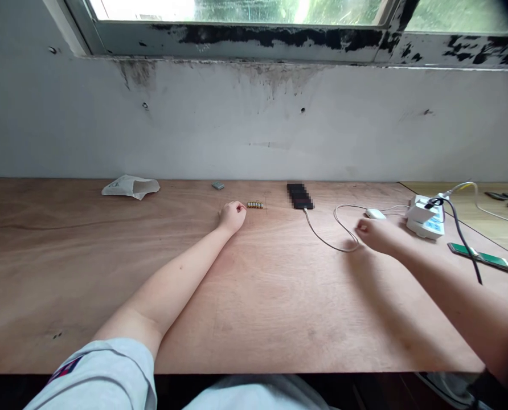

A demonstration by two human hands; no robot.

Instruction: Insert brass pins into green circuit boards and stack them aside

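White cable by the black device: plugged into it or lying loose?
Plugged in, it appears: one end of the white cable meets the near edge of the black device, with no gap showing.

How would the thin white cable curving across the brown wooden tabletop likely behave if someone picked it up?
The thin white cable would probably hang floppy, as it lies in loose curves. It is likely light, given how slim it looks. Lifting it might tug the dark, pixelated rectangular device, since it meets that device's near edge.
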